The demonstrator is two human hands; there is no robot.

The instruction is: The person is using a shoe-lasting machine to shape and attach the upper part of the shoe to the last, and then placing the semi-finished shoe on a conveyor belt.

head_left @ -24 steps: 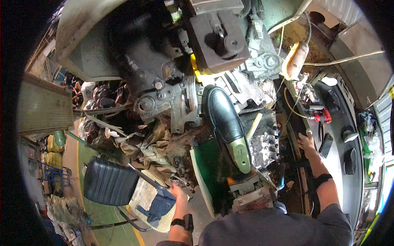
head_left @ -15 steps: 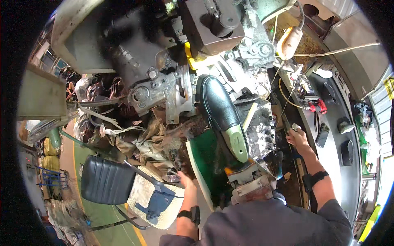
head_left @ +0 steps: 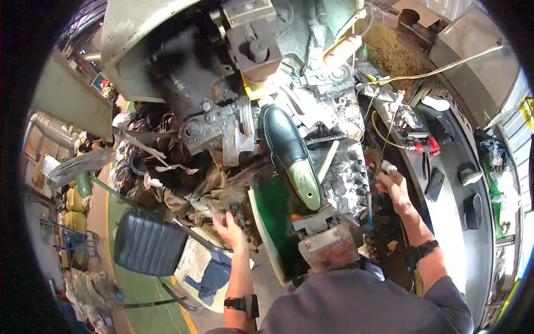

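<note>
A black loafer lies toe-away in the machine, under its dark metal block. Its heel end shows a pale green part with a small hole. A pale stick leans along the shoe's right side. My left hand is raised left of the green panel, fingers apart and nothing seen in them. On the right, my right hand is closed round a small whitish thing, whose kind I cannot make out, beside the machine's right edge.
A black chair stands at my left, dark blue cloth on its seat. To my right runs a long grey bench bearing a phone, dark shoe parts and a red-handled tool. A cable crosses at upper right.
My left hand has moved up and left, away from a thin lever, and its fingers have spread. My right hand has shifted slightly left with the whitish thing. The whole view has tilted.
</note>
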